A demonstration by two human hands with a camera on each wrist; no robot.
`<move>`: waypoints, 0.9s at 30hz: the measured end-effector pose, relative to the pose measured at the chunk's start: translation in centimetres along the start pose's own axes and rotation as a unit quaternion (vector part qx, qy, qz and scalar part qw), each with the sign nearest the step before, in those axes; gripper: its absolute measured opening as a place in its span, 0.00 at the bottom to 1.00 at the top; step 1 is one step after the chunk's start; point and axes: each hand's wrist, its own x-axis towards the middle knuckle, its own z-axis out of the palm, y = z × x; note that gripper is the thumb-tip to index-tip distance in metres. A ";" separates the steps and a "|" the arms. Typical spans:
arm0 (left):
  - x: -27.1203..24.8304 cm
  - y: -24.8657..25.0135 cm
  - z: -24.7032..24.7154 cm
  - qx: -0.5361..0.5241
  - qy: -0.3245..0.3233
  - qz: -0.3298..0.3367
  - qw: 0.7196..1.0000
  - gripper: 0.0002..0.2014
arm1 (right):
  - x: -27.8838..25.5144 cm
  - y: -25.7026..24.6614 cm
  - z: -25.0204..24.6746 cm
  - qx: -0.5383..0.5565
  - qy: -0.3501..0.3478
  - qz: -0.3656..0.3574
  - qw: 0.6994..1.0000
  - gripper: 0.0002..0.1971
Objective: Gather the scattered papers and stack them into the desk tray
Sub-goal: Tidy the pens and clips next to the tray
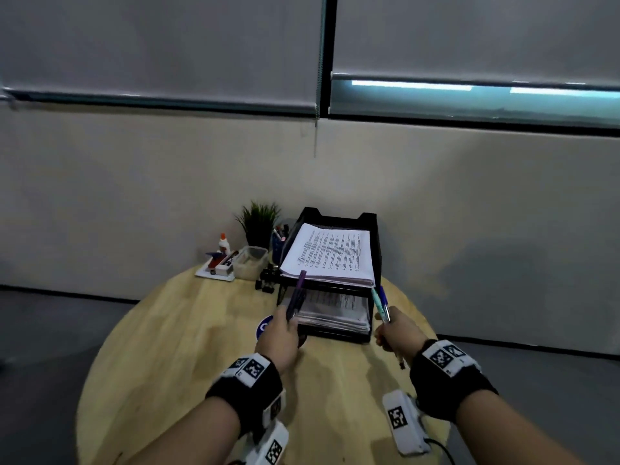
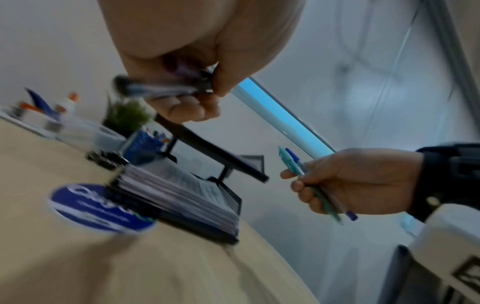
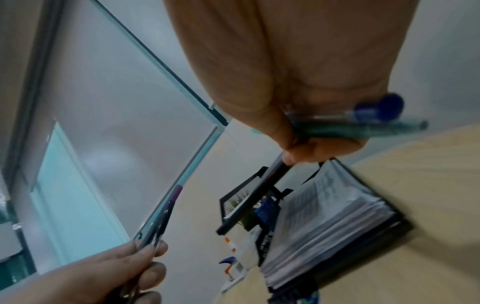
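- Left hand [image 1: 281, 337]: fingers clamped on purple pens [image 1: 297, 297], raised just before the desk tray [image 1: 375, 250].
- Right hand [image 1: 397, 333]: fingers clamped on teal and blue pens [image 1: 382, 305], beside the tray's right front corner.
- Papers [image 1: 330, 255] stacked in the top tier, more in the lower tier.
- Tray stands on the round wooden counter [image 1: 188, 330].

Black desk tray [image 1: 375, 250], white printed papers [image 1: 330, 255], purple pen [image 1: 297, 293], pale wood table [image 1: 188, 333]
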 end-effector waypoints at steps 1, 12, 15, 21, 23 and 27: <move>0.0 -0.2 -1.2 -0.016 0.013 -0.003 1.000 0.11 | -0.6 -1.2 0.3 0.003 0.002 -0.010 1.000 0.08; 3.6 -2.7 -9.2 -0.147 0.100 -0.046 0.983 0.13 | -0.4 -12.7 5.6 0.195 -0.063 -0.005 0.979 0.08; 6.0 -3.0 -10.6 -0.162 0.089 -0.064 0.981 0.13 | 0.9 -14.9 6.4 0.247 -0.079 0.002 0.966 0.09; 11.6 -2.7 -12.9 -0.209 0.074 -0.033 0.975 0.06 | 6.1 -20.0 8.7 0.352 -0.076 0.011 0.933 0.12; 13.1 -3.1 -13.1 -0.233 0.075 -0.029 0.969 0.07 | 8.5 -21.4 9.9 0.378 -0.059 0.023 0.924 0.10; 16.6 -4.5 -13.4 -0.305 0.073 -0.029 0.949 0.05 | 15.1 -23.4 11.7 0.390 -0.017 0.019 0.921 0.10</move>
